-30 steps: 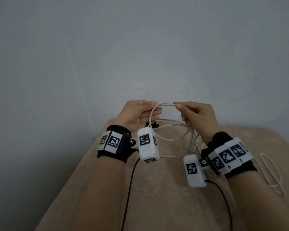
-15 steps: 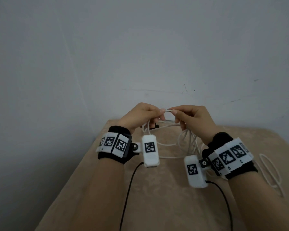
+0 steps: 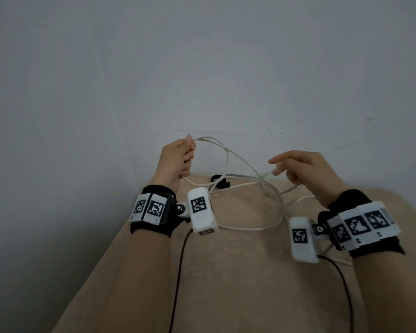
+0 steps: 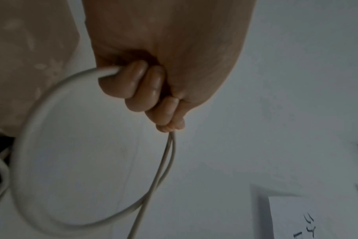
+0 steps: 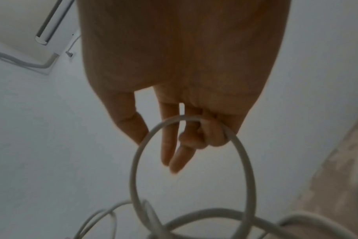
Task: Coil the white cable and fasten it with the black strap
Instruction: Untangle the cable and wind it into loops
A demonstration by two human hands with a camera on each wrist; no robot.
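The white cable [image 3: 205, 138] arches in the air between both hands, and its other loops lie tangled on the beige table [image 3: 226, 284]. My left hand [image 3: 178, 157] is raised at the left and grips two strands of the cable [image 4: 104, 71] in a closed fist [image 4: 145, 90]. My right hand [image 3: 298, 169] is lower and to the right. Its ring and little fingers hook a loop of the cable [image 5: 134, 177], while its index and middle fingers point out straight. The black strap [image 3: 220, 183] lies on the table's far side, below and between the hands, on the cable.
The table stands against a grey wall, with its left edge close to the left forearm. Black leads [image 3: 178, 272] run from the wrist cameras toward me. More cable trails off behind the right wrist.
The hands were pinching the cable close together; now they have parted. The left hand rose up and left with the cable, and the right hand moved right, its index finger straightened.
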